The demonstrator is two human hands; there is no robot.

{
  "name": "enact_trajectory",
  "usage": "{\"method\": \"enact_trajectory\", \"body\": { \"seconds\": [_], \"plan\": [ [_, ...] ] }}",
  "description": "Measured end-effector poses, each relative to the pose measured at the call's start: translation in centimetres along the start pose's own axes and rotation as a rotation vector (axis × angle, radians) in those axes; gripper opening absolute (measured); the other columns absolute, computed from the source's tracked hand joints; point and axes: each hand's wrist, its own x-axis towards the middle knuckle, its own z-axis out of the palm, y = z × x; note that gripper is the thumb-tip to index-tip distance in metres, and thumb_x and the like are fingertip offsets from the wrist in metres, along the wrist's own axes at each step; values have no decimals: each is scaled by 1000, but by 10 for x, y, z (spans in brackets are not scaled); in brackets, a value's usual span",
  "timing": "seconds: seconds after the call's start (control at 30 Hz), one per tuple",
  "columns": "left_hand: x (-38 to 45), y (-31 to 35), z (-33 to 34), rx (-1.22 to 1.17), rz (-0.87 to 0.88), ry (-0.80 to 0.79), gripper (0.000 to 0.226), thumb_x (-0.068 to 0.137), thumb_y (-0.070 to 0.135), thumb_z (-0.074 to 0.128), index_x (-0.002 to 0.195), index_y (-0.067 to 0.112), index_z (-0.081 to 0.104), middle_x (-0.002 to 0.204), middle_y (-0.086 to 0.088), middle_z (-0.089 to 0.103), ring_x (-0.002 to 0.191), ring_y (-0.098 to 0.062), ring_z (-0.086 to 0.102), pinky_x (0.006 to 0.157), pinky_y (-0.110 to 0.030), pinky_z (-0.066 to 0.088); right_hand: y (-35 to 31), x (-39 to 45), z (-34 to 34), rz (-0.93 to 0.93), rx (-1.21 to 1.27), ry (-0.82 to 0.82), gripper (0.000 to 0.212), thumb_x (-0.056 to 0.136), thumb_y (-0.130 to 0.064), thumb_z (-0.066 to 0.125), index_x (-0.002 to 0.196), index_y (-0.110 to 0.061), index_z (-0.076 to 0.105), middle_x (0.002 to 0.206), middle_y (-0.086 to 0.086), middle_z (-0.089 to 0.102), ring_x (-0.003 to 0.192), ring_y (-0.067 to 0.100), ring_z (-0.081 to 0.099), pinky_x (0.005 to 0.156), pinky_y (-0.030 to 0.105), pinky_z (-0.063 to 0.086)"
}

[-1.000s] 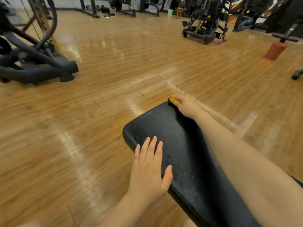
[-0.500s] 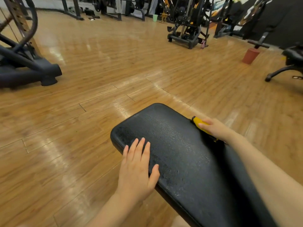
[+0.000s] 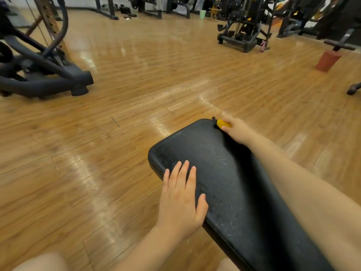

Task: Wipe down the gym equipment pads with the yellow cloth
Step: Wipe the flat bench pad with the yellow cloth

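Note:
A long black bench pad runs from the lower right toward the middle of the view; its surface shows wet specks. My left hand lies flat on the pad's left edge, fingers straight. My right hand is at the pad's far right corner and grips the yellow cloth, pressing it against the pad's rim. Only a small bunched part of the cloth shows past my fingers.
The bench stands on a glossy wooden floor. A dark machine base sits at the far left. A weight rack stands at the back right, with a reddish bin on the right and a green cup beyond.
My right hand slid the cloth back along the pad's right edge, then forward again to the far corner. My left hand stayed flat on the pad.

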Motion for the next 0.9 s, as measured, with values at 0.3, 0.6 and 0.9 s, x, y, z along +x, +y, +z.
{"method": "enact_trajectory", "body": {
  "seconds": [0.3,0.6,0.9],
  "plan": [
    [-1,-2,-7,0,16,-19,61,82,39,40,130,5,53,139,-13,48,132,-26,32,111,-42,15,-4,3,-1,75,199,-6,25,91,-14,56,114,-9,62,84,8,53,62,14,45,48,16,37],
    [0,0,-6,28,-6,-24,61,84,40,37,128,2,55,136,-15,50,130,-29,39,110,-42,13,77,-146,-55,225,179,-20,22,88,-10,61,106,-22,62,94,-2,57,87,16,50,69,25,40],
    [2,4,-3,75,-36,-32,62,82,38,36,126,0,56,135,-17,51,127,-33,45,108,-44,15,79,-134,-45,135,123,-29,16,96,-16,47,106,-24,58,84,-8,56,85,14,49,63,9,36]
  ]
}}
